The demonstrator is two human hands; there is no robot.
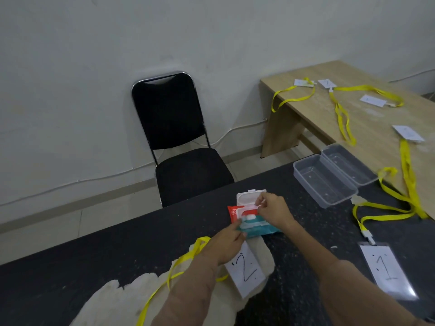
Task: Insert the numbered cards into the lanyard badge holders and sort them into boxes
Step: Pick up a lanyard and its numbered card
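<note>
A red and teal wet-wipe pack (259, 228) lies on the dark table (94, 250) with its white flip lid (249, 198) open. My left hand (227, 245) presses the pack's near edge. My right hand (274, 210) pinches a white wipe at the opening. A card marked 2 (246, 270) with a yellow lanyard (179, 269) lies under my left forearm. A badge holder with a card marked 1 (386, 269) lies at the right, clipped to a yellow lanyard (386, 214). Two clear plastic boxes (326, 181) (348, 164) stand side by side beyond it.
A black chair (179, 142) stands past the table's far edge. A wooden table (367, 118) at the right carries several white cards and yellow lanyards. Pale chipped patches (110, 300) mark the dark tabletop near me.
</note>
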